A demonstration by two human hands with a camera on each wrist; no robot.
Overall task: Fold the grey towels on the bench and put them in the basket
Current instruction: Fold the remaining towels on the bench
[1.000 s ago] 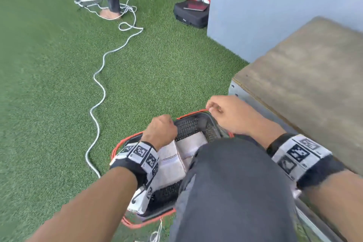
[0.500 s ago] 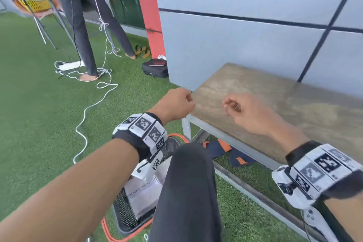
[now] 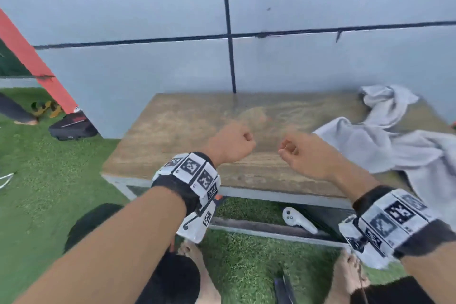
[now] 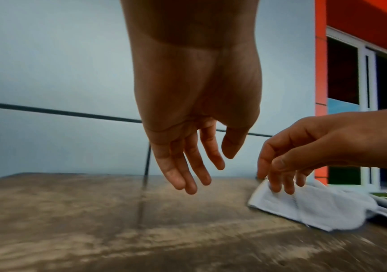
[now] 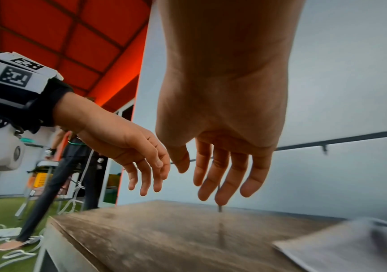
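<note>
Crumpled grey towels (image 3: 385, 145) lie on the right part of the wooden bench (image 3: 187, 126); one corner shows in the left wrist view as a grey towel (image 4: 316, 206) and in the right wrist view as a grey towel (image 5: 346, 246). My left hand (image 3: 234, 143) hovers above the bench's middle, fingers hanging loose and holding nothing (image 4: 192, 165). My right hand (image 3: 296, 153) hovers beside it, just left of the towels, fingers relaxed and empty (image 5: 223, 174). The basket is out of view.
A grey panelled wall (image 3: 246, 20) rises behind the bench. Green turf (image 3: 49, 168) surrounds it. A white controller (image 3: 296, 221) lies under the bench, a black case (image 3: 72, 126) on the grass at left. My bare feet (image 3: 195, 261) stand in front of the bench.
My view swung up from the basket on the grass to the bench. Both hands rose from the basket and moved right over the bench top, bringing the crumpled towels into sight.
</note>
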